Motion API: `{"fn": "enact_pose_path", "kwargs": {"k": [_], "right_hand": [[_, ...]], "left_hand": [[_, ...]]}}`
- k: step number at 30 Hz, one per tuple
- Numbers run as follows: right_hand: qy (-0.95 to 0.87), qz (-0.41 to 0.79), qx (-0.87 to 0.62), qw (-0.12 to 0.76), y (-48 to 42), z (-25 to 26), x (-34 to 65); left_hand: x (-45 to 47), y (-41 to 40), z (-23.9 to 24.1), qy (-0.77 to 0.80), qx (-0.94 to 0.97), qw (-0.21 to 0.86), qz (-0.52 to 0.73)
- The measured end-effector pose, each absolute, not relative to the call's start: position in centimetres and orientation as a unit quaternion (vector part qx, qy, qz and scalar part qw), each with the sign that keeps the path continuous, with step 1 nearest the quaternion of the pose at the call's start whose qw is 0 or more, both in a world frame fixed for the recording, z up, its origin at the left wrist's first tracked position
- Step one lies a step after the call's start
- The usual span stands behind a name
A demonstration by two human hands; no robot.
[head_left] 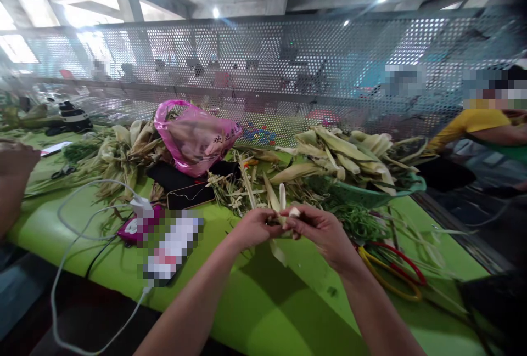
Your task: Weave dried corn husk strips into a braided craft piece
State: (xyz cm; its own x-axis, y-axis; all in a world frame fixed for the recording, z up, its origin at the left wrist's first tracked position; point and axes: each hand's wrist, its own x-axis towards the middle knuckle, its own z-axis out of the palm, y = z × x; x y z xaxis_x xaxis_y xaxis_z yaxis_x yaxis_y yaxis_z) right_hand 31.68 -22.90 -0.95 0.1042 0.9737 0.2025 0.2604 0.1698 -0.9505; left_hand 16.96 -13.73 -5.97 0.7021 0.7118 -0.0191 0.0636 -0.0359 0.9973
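Observation:
Close together above the green table [255, 306], my left hand [260, 225] and my right hand [310, 227] are both closed on pale strips of corn husk [273, 198]. Some strips stick up between the hands, and one end hangs below them. Fingers hide the spot where the strips meet. Just beyond lie cut husk scraps [230, 188]. To the right of my right hand is a bundle of green strands [362, 223], with red and yellow handles [401, 273], likely of a cutting tool, near it.
A green basket [370, 194] heaped with dried husks [349, 153] stands at the right. A pink plastic bag [193, 136], a dark phone [191, 196], a purple power socket [138, 227] and a charging phone [175, 246] lie left. Another person's hand [14, 175] shows at far left; a yellow-sleeved person [473, 123] sits right.

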Motion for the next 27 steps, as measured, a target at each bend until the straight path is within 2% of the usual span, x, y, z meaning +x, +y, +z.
{"fn": "enact_pose_path", "kwargs": {"k": [2, 6, 10, 18, 27], "right_hand": [[-0.568, 0.34, -0.549, 0.51, -22.6, -1.4, 31.6], [-0.612, 0.227, -0.59, 0.476, -22.5, -1.8, 31.4], [-0.639, 0.163, -0.609, 0.44, -22.8, -1.6, 31.3], [-0.632, 0.07, -0.663, 0.395, -22.8, -1.7, 31.5], [-0.654, 0.01, -0.665, 0.361, -23.1, -1.4, 31.0]], "left_hand": [[17.1, -13.9, -5.9, 0.28, 0.689, 0.614, 0.264], [17.0, -13.9, -5.4, 0.284, 0.73, 0.557, 0.276], [16.7, -13.9, -4.6, 0.282, 0.76, 0.521, 0.267], [16.6, -14.0, -4.1, 0.244, 0.68, 0.646, 0.246], [16.4, -14.1, -4.0, 0.254, 0.656, 0.667, 0.245]]}}
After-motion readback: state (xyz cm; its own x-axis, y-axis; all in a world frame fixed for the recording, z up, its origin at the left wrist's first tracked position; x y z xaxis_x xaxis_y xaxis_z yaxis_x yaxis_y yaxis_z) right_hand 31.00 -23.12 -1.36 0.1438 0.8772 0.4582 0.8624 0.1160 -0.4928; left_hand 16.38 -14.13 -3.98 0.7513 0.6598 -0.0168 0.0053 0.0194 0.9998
